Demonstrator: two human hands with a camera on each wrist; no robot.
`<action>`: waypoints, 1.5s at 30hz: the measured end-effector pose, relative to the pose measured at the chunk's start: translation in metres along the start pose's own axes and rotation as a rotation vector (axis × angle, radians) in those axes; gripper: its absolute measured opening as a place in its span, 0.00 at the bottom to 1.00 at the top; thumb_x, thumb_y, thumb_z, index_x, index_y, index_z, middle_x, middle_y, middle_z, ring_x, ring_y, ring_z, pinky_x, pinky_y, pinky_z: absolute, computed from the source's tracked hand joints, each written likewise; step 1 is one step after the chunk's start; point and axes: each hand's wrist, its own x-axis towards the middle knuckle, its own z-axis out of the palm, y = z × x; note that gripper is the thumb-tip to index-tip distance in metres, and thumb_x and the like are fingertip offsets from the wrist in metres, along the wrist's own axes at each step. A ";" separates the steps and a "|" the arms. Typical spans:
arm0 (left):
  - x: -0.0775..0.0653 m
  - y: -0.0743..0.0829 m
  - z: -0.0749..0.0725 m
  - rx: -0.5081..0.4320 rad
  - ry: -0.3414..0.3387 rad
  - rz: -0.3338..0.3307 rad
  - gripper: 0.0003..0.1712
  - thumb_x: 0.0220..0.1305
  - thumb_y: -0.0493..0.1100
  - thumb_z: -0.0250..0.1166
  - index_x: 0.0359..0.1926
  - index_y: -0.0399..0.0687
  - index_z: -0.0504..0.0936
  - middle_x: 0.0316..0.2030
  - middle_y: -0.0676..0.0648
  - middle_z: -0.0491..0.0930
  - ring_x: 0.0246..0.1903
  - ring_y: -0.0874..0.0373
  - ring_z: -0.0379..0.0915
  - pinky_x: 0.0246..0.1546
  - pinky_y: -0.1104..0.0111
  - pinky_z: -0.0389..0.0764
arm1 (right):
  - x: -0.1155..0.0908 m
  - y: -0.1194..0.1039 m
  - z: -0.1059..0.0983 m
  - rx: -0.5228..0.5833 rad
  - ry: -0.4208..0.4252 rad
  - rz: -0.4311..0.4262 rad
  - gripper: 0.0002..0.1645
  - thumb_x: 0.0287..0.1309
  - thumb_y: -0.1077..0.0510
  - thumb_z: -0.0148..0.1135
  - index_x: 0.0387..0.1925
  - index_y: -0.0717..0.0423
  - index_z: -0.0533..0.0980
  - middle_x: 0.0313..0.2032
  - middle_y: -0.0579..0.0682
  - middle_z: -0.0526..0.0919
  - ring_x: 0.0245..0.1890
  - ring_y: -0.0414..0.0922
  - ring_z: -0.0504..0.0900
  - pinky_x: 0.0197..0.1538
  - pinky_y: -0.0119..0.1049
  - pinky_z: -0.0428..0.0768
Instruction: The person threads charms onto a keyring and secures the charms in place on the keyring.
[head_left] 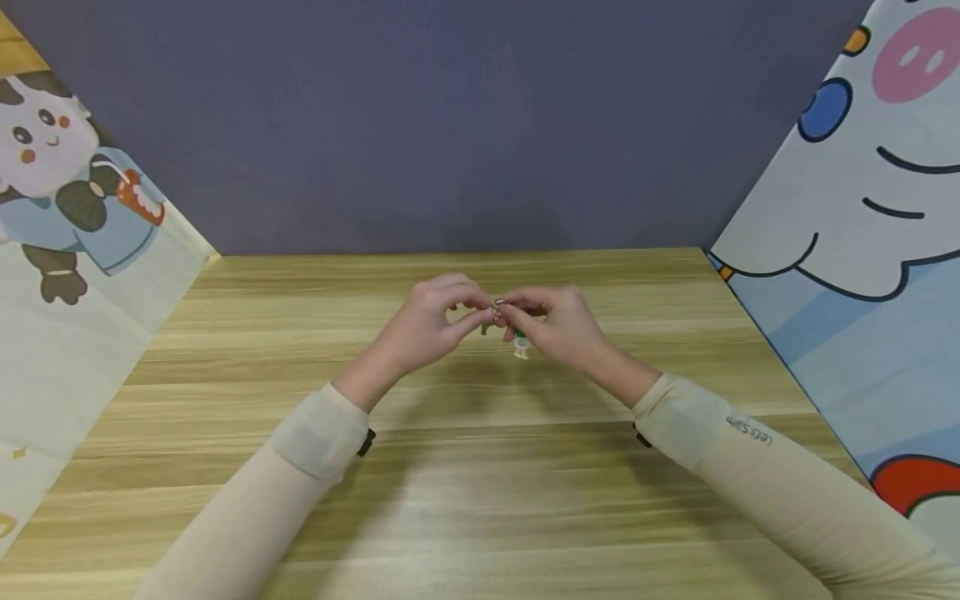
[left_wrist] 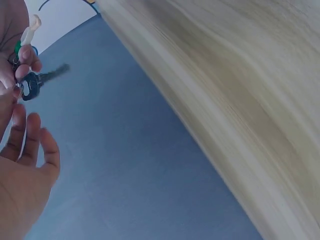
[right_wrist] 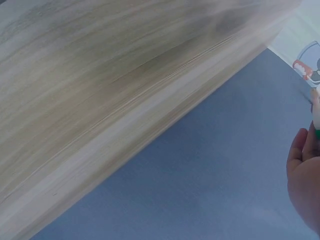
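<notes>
Both hands meet above the middle of the table in the head view. Thumb and index fingertip of my left hand (head_left: 435, 325) pinch a small metal key ring (head_left: 496, 310). From the other side my right hand (head_left: 558, 327) pinches the ring where a charm joins it. A key (left_wrist: 31, 86) with a dark head hangs on the ring. The charm is a small white and green figure (head_left: 521, 345), dangling below the right fingers. In the right wrist view only part of the figure (right_wrist: 316, 110) shows at the edge. The fingertips hide much of the ring.
The wood-grain table (head_left: 480, 500) lies beneath both hands. A dark blue-grey wall (head_left: 465, 125) rises behind it. Panels with cartoon prints stand along the left side (head_left: 90, 208) and the right side (head_left: 847, 233).
</notes>
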 end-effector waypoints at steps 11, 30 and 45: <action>-0.001 0.000 -0.002 -0.064 -0.017 -0.165 0.05 0.73 0.40 0.70 0.42 0.45 0.91 0.36 0.49 0.90 0.31 0.56 0.79 0.34 0.66 0.76 | 0.002 0.002 -0.004 0.075 -0.078 0.031 0.12 0.74 0.57 0.67 0.50 0.58 0.88 0.35 0.52 0.92 0.32 0.52 0.90 0.30 0.31 0.79; 0.001 0.002 0.007 -0.588 0.085 -0.400 0.03 0.75 0.33 0.65 0.42 0.37 0.84 0.38 0.50 0.87 0.40 0.58 0.84 0.46 0.67 0.85 | 0.010 -0.005 0.003 0.634 0.015 0.226 0.11 0.71 0.70 0.64 0.49 0.75 0.85 0.34 0.52 0.93 0.30 0.41 0.89 0.41 0.32 0.88; -0.003 -0.004 0.006 -0.465 -0.088 -0.415 0.07 0.79 0.43 0.64 0.48 0.46 0.85 0.47 0.42 0.85 0.46 0.51 0.81 0.49 0.55 0.83 | 0.003 -0.005 -0.008 0.197 -0.032 0.189 0.09 0.71 0.61 0.69 0.47 0.60 0.90 0.35 0.56 0.93 0.31 0.47 0.89 0.33 0.32 0.84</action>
